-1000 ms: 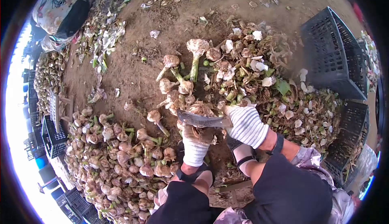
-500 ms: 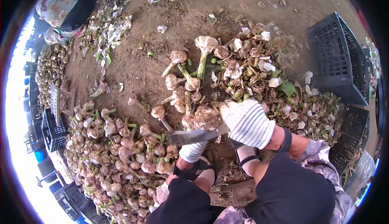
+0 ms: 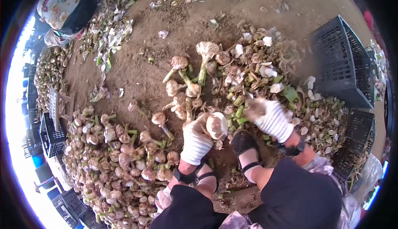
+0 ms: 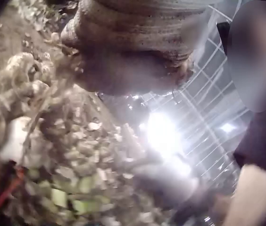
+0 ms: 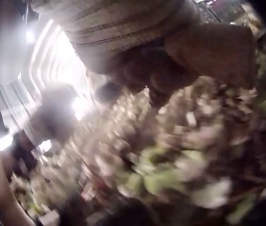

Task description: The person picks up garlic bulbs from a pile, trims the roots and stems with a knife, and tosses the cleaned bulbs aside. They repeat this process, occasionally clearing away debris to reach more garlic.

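My left hand (image 3: 197,142), in a striped white glove, holds a garlic bulb (image 3: 216,125) whose pale, clean side faces up in the head view. In the left wrist view that gloved hand (image 4: 133,33) fills the top, with the underside of its grip in shadow. Off to the right, my gloved right hand (image 3: 271,119) is blurred over the edge of the trimmings heap (image 3: 290,90). Its soiled fingers (image 5: 208,52) look curled in the right wrist view, and the knife in that hand is hidden. Several untrimmed garlic bulbs with stems (image 3: 192,89) lie just beyond the left hand.
A large pile of garlic (image 3: 124,162) spreads at the left. At the right stand a black plastic crate (image 3: 340,63) and a second crate (image 3: 354,138). The person's shoe (image 3: 245,146) is close below the hands. A floral bundle (image 3: 66,5) sits at the far left.
The right hand has moved right, away from the bulb, and the knife blade has gone out of sight. The left hand has lifted into view with a bulb showing a pale, clean side.
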